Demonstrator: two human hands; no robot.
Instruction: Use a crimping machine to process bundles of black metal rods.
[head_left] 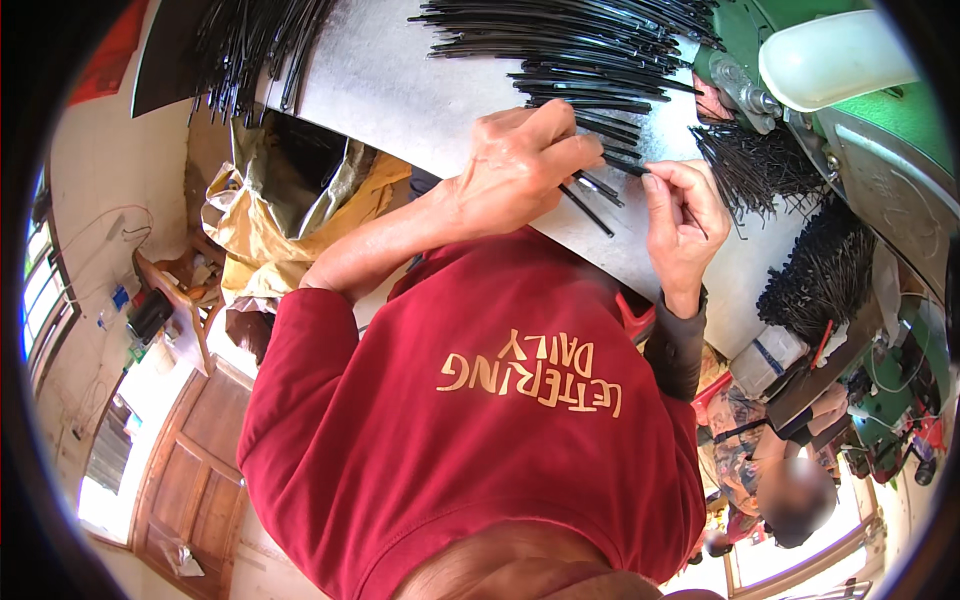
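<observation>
Thin black rods lie in rows across a pale metal tabletop. My left hand is over the near end of the rows, its fingers curled and closed. What they grip, if anything, is hidden beneath them. A few loose rods stick out below that hand toward me. Just to the right, my right hand pinches the end of a black rod between thumb and forefinger. A thin dark piece also shows by its curled lower fingers.
Another bundle of black rods overhangs the table's left edge, near an open sack. More dark piles lie at the right. Beside them stands a green machine with a white tray. Another person is at the lower right.
</observation>
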